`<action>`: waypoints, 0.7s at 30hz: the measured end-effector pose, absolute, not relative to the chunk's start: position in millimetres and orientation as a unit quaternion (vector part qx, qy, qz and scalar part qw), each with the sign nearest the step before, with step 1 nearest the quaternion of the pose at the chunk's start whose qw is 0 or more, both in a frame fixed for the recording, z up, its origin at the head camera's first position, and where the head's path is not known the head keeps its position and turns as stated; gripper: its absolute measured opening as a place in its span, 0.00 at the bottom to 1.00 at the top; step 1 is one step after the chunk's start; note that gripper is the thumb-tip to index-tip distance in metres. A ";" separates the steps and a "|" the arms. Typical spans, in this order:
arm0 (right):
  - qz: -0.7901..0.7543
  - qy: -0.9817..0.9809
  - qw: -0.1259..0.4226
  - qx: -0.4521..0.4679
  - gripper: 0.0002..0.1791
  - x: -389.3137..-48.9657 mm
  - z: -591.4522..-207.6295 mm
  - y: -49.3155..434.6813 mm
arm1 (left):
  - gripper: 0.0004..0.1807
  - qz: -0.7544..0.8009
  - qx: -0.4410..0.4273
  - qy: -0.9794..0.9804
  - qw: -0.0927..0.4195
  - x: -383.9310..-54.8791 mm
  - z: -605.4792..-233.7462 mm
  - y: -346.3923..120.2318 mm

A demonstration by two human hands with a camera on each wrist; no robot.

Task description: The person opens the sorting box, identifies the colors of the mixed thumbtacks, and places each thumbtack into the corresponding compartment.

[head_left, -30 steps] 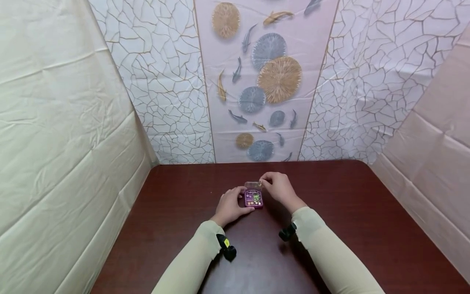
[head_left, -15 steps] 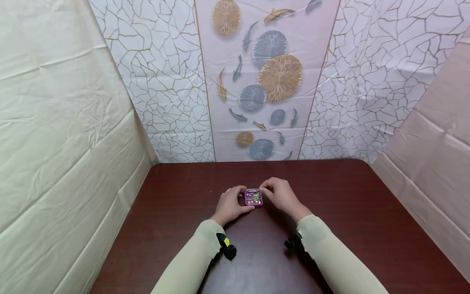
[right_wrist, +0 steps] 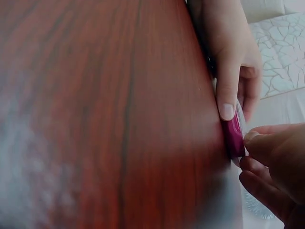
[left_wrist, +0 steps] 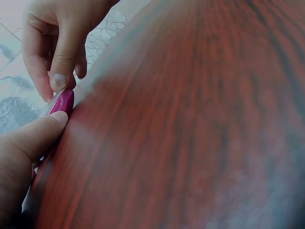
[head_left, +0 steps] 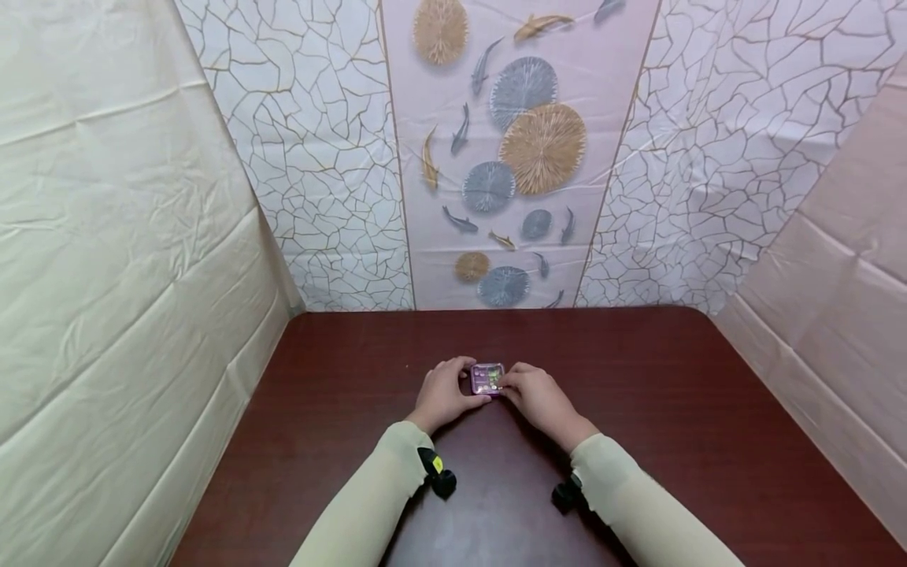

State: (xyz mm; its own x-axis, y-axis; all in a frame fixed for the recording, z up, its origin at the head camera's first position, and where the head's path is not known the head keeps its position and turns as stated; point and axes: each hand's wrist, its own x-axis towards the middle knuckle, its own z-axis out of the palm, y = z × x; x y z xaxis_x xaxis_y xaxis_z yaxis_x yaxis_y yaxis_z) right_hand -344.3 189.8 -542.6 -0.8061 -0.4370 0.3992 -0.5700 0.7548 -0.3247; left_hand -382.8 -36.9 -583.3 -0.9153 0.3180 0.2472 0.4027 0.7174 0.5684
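Observation:
A small square purple case (head_left: 486, 379) with a clear lid lies on the table; green and small pale shapes show through its top. My left hand (head_left: 443, 394) holds the case at its left side, with the thumb at the near edge and fingers at the far edge. My right hand (head_left: 540, 400) has curled fingers at the case's right near corner. In the right wrist view, the right hand (right_wrist: 279, 164) has its thumb on the lid's edge beside the purple wall (right_wrist: 233, 136). The left wrist view shows the case (left_wrist: 64, 101) edge-on between both hands; its contents are hidden there.
The dark red wooden table (head_left: 340, 472) reaches back to a patterned cloth wall (head_left: 340, 197). Pale fabric drapes (head_left: 127, 236) hang along the left and the right. Each wrist wears a small black camera (head_left: 443, 482).
The raised clear lid has come down over the purple case. My right hand has moved from the far right corner toward the near right corner. The left hand stays in place.

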 end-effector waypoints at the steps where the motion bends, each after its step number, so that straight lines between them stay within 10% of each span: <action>1: 0.216 -0.925 0.153 0.271 0.05 -344.3 -543.2 190.2 | 0.40 -0.322 -0.196 -0.924 0.066 -383.1 -583.4 -36.2; 21: 0.156 -0.960 0.072 0.220 0.02 -355.2 -516.1 185.5 | 0.50 -0.251 -0.229 -0.938 0.069 -389.7 -591.1 -29.6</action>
